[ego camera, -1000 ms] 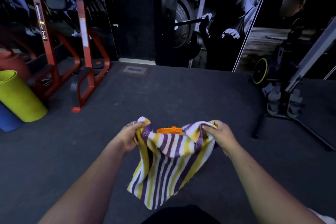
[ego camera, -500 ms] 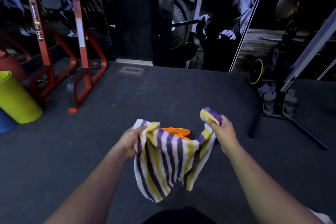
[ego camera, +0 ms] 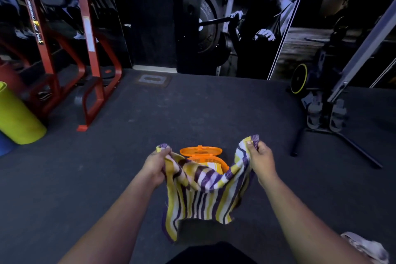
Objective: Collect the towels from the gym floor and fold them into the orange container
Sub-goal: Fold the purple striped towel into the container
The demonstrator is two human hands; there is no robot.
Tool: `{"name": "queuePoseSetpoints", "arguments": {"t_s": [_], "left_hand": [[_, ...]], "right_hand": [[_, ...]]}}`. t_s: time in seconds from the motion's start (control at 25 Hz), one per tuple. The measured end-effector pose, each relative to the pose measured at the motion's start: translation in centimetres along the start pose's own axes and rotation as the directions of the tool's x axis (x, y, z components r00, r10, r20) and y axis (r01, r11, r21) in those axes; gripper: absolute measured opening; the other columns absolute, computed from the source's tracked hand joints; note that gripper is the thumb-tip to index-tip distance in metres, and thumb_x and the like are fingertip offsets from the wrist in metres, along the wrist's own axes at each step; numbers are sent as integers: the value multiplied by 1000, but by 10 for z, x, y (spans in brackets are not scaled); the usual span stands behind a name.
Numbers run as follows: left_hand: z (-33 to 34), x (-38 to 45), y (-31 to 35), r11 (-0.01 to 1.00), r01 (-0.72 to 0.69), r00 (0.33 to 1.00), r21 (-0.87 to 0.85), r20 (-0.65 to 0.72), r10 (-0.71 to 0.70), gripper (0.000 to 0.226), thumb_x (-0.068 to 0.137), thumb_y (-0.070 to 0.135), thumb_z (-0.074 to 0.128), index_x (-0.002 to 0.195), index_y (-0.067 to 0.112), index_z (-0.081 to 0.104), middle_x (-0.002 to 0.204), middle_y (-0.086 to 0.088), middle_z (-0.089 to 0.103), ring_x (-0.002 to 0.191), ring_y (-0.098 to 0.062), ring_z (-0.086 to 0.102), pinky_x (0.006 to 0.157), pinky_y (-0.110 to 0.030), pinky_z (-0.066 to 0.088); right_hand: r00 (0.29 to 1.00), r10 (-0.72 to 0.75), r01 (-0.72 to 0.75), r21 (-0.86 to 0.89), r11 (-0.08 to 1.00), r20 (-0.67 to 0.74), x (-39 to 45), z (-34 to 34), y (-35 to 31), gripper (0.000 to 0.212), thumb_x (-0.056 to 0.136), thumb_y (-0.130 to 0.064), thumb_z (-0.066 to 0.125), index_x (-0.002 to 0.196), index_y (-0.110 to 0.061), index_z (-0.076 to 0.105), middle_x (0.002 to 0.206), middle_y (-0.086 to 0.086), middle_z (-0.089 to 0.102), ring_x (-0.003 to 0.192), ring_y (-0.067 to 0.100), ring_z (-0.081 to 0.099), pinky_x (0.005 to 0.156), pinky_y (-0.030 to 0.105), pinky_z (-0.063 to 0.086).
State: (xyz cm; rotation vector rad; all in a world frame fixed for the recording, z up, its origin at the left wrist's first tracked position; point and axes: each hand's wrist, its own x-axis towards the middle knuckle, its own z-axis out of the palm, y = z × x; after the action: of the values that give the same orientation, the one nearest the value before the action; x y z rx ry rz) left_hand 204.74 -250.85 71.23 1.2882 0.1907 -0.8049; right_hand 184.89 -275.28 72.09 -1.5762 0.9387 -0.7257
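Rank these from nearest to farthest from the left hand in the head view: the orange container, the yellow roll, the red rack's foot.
From the left hand:
1. Orange container, just to its right, behind the striped towel.
2. Red rack's foot, farther off, up and left.
3. Yellow roll, at the far left edge.
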Motion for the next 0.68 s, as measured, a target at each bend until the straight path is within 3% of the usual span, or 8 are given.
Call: {"name": "queuePoseSetpoints", "arguments": {"t_s": [0.08, 0.16, 0.28, 0.36, 0.44, 0.56, 0.68], "left_hand": [[5, -3, -4, 972, -205, 979, 113, 39, 202, 9, 100, 14, 63, 92, 11, 61, 78, -8, 70, 72, -23, 68, 67, -34, 59], [8, -6, -6, 935, -286, 957, 208, 20, 289, 11, 95, 16, 72, 97, 10, 63, 82, -8, 73, 78, -26, 71, 72, -38, 61], [7, 5, -8, 967, -168, 980, 194, -73, 185, 30, 85, 29, 81, 97, 4, 68, 89, -19, 76, 81, -35, 75, 79, -51, 62], [11, 2, -9, 990, -110, 993, 84, -26, 112, 13, 94, 17, 72, 92, 4, 68, 84, -17, 74, 71, -28, 73, 69, -39, 62], [13, -1, -8, 996, -85, 992, -12, 90, 86, 9, 99, 4, 60, 96, 5, 69, 89, -14, 72, 71, -19, 70, 68, -30, 59], [12, -5, -10, 989, -149, 969, 3, 202, 146, 21, 101, -4, 53, 115, 1, 67, 98, -15, 75, 81, -19, 70, 74, -26, 58], [12, -6, -15, 956, -248, 961, 159, 161, 223, 24, 95, -5, 63, 118, 1, 68, 90, -9, 77, 75, -16, 67, 65, -22, 53]], "right_hand": [[1000, -12, 11, -64, 998, -15, -1, 2, 0, 27, 102, -26, 55, 77, -18, 61, 79, -5, 61, 75, 11, 57, 73, 32, 46], [999, -42, 42, -132, 990, 8, 0, 4, 4, 31, 100, -31, 56, 71, -23, 60, 73, -7, 61, 70, 11, 57, 71, 35, 47], [999, -49, 52, -201, 978, 20, 4, 4, 13, 25, 93, -33, 67, 73, -18, 66, 67, -6, 68, 66, 17, 65, 64, 37, 53], [999, -38, 42, -137, 990, 34, 2, 6, 12, 13, 90, -28, 72, 83, -17, 71, 77, 1, 75, 74, 22, 72, 68, 39, 58], [992, 40, -42, 14, 999, 122, -4, 15, 7, 10, 95, -18, 69, 90, -10, 72, 79, 11, 76, 70, 26, 71, 61, 37, 59], [956, 106, -138, 101, 985, 273, -13, 28, 2, 17, 101, -15, 61, 98, -2, 72, 85, 23, 73, 72, 24, 70, 56, 32, 59], [945, 82, -115, 89, 989, 317, -17, 36, 0, 11, 97, -12, 66, 101, -7, 75, 92, 18, 75, 80, 23, 70, 61, 30, 60]]}}
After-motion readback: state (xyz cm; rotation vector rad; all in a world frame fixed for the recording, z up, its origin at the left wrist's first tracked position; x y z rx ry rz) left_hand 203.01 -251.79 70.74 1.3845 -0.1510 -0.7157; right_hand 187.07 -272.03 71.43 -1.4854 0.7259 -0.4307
